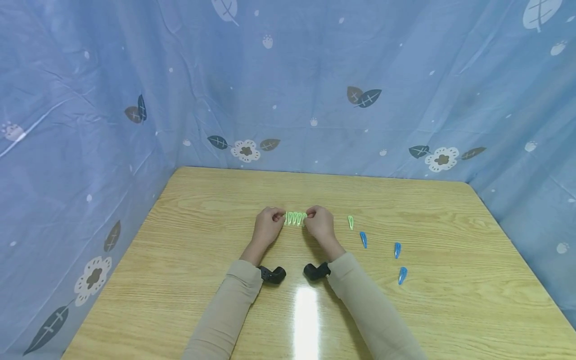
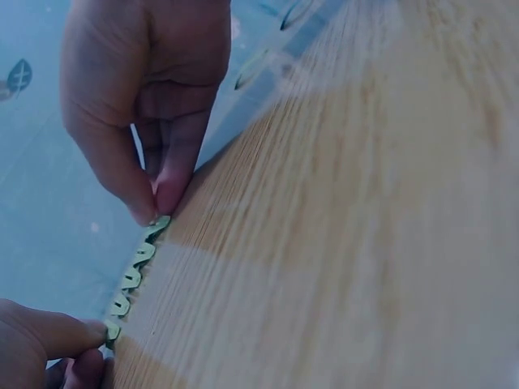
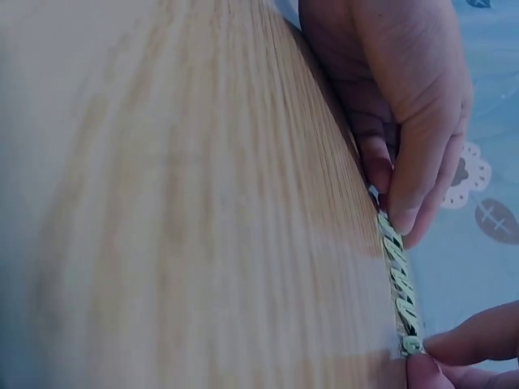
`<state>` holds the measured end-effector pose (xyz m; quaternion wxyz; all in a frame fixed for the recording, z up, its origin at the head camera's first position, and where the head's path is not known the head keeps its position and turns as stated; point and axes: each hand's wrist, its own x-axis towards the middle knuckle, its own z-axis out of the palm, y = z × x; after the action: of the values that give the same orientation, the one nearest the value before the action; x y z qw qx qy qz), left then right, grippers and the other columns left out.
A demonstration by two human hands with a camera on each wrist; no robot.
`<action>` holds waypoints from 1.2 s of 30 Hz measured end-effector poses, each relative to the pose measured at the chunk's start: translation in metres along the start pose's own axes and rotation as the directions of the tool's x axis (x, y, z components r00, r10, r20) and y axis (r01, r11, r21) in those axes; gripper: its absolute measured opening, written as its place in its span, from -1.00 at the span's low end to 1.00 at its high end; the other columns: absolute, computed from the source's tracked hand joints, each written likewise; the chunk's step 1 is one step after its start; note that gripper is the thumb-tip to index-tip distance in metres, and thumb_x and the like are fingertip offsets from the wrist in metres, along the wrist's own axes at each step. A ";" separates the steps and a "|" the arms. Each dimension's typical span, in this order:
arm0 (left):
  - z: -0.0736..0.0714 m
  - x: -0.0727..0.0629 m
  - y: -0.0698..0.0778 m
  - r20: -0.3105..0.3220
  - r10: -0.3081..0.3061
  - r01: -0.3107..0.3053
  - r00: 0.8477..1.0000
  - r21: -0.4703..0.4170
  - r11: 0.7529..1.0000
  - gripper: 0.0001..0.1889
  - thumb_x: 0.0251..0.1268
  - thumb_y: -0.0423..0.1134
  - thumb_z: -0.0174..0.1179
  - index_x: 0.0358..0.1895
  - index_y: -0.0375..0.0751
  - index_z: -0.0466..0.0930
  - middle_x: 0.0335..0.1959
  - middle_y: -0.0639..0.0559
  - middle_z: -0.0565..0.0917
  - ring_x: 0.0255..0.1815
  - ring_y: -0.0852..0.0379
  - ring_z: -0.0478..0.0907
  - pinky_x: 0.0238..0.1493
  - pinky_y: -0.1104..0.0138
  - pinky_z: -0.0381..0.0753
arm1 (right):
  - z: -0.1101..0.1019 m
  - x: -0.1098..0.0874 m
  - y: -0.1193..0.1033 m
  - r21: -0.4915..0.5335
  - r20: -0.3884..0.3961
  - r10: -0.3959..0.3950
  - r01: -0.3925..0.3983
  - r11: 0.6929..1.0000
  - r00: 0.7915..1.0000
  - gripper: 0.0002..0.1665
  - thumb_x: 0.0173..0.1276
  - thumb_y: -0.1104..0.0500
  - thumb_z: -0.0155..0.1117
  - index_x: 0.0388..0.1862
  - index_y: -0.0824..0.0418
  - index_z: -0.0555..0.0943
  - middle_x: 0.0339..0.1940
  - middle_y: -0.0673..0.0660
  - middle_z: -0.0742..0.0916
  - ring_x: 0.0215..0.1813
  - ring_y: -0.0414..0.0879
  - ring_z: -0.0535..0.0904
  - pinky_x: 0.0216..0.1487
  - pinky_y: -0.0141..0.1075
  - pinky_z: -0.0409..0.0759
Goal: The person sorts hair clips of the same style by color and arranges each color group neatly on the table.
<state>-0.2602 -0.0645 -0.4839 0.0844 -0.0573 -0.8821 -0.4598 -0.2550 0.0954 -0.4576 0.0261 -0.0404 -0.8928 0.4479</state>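
Note:
A short row of light green snap hair clips lies side by side on the wooden table between the two hands. My left hand pinches the clip at the left end between thumb and fingers. At the other end, my right hand pinches the rightmost clip the same way. The left wrist view shows the left-end clip at the left fingertips and the others lined up toward the right hand. In the right wrist view, fingertips hide part of the end clips.
One more green hair clip lies right of the right hand. Beyond it are a blue hair clip, a second blue clip and a third blue clip. A patterned blue curtain hangs behind the table.

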 end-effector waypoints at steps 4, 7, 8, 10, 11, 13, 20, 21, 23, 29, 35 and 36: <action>0.000 0.000 -0.001 0.007 0.007 -0.007 1.000 -0.004 1.000 -0.84 0.25 -0.42 0.20 -0.15 -0.36 0.68 -0.36 -0.05 0.57 -0.33 0.10 0.49 -0.29 0.33 0.52 | -0.003 -0.002 0.002 0.047 0.016 0.014 -0.015 0.999 1.000 -0.73 0.15 0.41 0.19 -0.13 0.42 0.61 -0.34 0.19 0.64 -0.33 -0.05 0.54 -0.41 -0.38 0.50; 0.001 0.000 -0.002 0.010 0.004 -0.004 1.000 -0.001 1.000 -0.84 0.25 -0.41 0.20 -0.15 -0.36 0.68 -0.36 -0.04 0.56 -0.32 0.11 0.48 -0.29 0.34 0.52 | -0.006 -0.003 0.003 0.100 0.038 0.027 -0.031 0.995 0.999 -0.70 0.19 0.38 0.20 -0.08 0.41 0.60 -0.26 0.21 0.65 -0.26 -0.02 0.57 -0.36 -0.35 0.56; 0.001 0.000 -0.002 0.010 0.003 -0.003 1.000 0.000 1.000 -0.84 0.25 -0.41 0.20 -0.14 -0.35 0.68 -0.36 -0.04 0.56 -0.32 0.11 0.48 -0.29 0.34 0.52 | -0.008 -0.004 0.003 0.119 0.045 0.031 -0.036 0.992 0.999 -0.69 0.21 0.36 0.20 -0.05 0.41 0.60 -0.23 0.22 0.66 -0.24 0.00 0.59 -0.33 -0.34 0.58; 0.000 0.000 -0.002 0.009 0.001 -0.001 1.000 -0.002 1.000 -0.84 0.25 -0.41 0.20 -0.14 -0.36 0.68 -0.36 -0.05 0.56 -0.32 0.10 0.48 -0.29 0.33 0.52 | -0.011 -0.005 0.002 0.152 0.055 0.028 -0.037 0.988 0.998 -0.67 0.23 0.34 0.21 -0.01 0.42 0.58 -0.18 0.24 0.66 -0.19 0.03 0.60 -0.28 -0.31 0.61; 0.000 0.000 -0.001 0.007 0.001 -0.001 1.000 -0.003 1.000 -0.84 0.24 -0.41 0.21 -0.14 -0.36 0.68 -0.36 -0.05 0.57 -0.32 0.10 0.49 -0.28 0.32 0.52 | -0.012 -0.006 0.002 0.167 0.059 0.027 -0.036 0.985 0.998 -0.66 0.25 0.33 0.22 0.01 0.42 0.58 -0.16 0.25 0.66 -0.17 0.04 0.60 -0.25 -0.29 0.61; 0.000 0.000 -0.001 0.005 0.000 0.000 1.000 -0.007 1.000 -0.84 0.24 -0.42 0.21 -0.15 -0.36 0.68 -0.36 -0.06 0.57 -0.32 0.09 0.49 -0.27 0.31 0.53 | -0.016 -0.007 0.001 0.192 0.066 0.020 -0.032 0.981 0.998 -0.63 0.26 0.33 0.22 0.05 0.43 0.56 -0.13 0.27 0.66 -0.14 0.07 0.61 -0.21 -0.27 0.63; 0.001 0.000 -0.001 0.008 -0.007 0.007 1.000 -0.015 1.000 -0.84 0.24 -0.43 0.21 -0.14 -0.37 0.68 -0.35 -0.06 0.57 -0.32 0.09 0.48 -0.27 0.32 0.52 | -0.034 -0.008 0.007 0.228 0.088 0.048 -0.067 0.971 0.995 -0.58 0.29 0.32 0.22 0.13 0.44 0.51 -0.07 0.30 0.62 -0.08 0.10 0.59 -0.14 -0.24 0.64; 0.001 0.000 -0.002 0.008 -0.007 0.007 1.000 -0.016 1.000 -0.84 0.24 -0.43 0.21 -0.14 -0.37 0.68 -0.35 -0.07 0.57 -0.32 0.09 0.48 -0.27 0.32 0.52 | -0.038 -0.008 0.009 0.223 0.087 0.049 -0.067 0.973 0.995 -0.57 0.30 0.32 0.22 0.14 0.44 0.51 -0.06 0.31 0.62 -0.06 0.11 0.59 -0.12 -0.22 0.62; 0.001 0.000 -0.002 0.008 -0.006 0.007 1.000 -0.015 1.000 -0.84 0.24 -0.43 0.21 -0.14 -0.37 0.68 -0.35 -0.07 0.57 -0.31 0.08 0.48 -0.26 0.31 0.53 | -0.047 -0.009 0.012 0.210 0.080 0.040 -0.057 0.976 0.996 -0.56 0.30 0.30 0.22 0.14 0.44 0.51 -0.03 0.32 0.63 -0.01 0.13 0.57 -0.06 -0.17 0.59; 0.001 0.000 0.000 0.004 -0.002 0.002 1.000 -0.002 1.000 -0.83 0.23 -0.43 0.21 -0.14 -0.36 0.68 -0.35 -0.06 0.57 -0.32 0.09 0.49 -0.26 0.32 0.53 | -0.076 -0.014 0.026 0.193 0.073 -0.015 0.000 0.981 0.997 -0.53 0.35 0.25 0.19 0.20 0.43 0.46 0.04 0.33 0.61 0.08 0.17 0.53 0.08 -0.04 0.49; 0.000 -0.001 0.000 0.000 -0.003 0.003 1.000 -0.020 1.000 -0.84 0.23 -0.43 0.22 -0.15 -0.37 0.68 -0.35 -0.07 0.57 -0.31 0.08 0.49 -0.26 0.31 0.53 | -0.096 -0.019 0.045 0.232 0.061 -0.009 -0.005 0.973 0.998 -0.50 0.36 0.24 0.20 0.24 0.39 0.44 0.12 0.35 0.58 0.13 0.18 0.50 0.13 -0.02 0.46; 0.000 -0.001 0.000 0.000 -0.005 0.005 1.000 -0.020 1.000 -0.84 0.23 -0.43 0.22 -0.15 -0.37 0.68 -0.35 -0.07 0.56 -0.31 0.08 0.48 -0.26 0.31 0.53 | -0.098 -0.019 0.048 0.240 0.055 -0.008 -0.006 0.971 0.998 -0.50 0.35 0.25 0.20 0.24 0.39 0.44 0.12 0.35 0.58 0.14 0.18 0.50 0.15 -0.03 0.45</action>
<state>-0.2589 -0.0645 -0.4848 0.0827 -0.0560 -0.8776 -0.4689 -0.2255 0.2001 -0.4378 0.0063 -0.0242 -0.8324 0.5536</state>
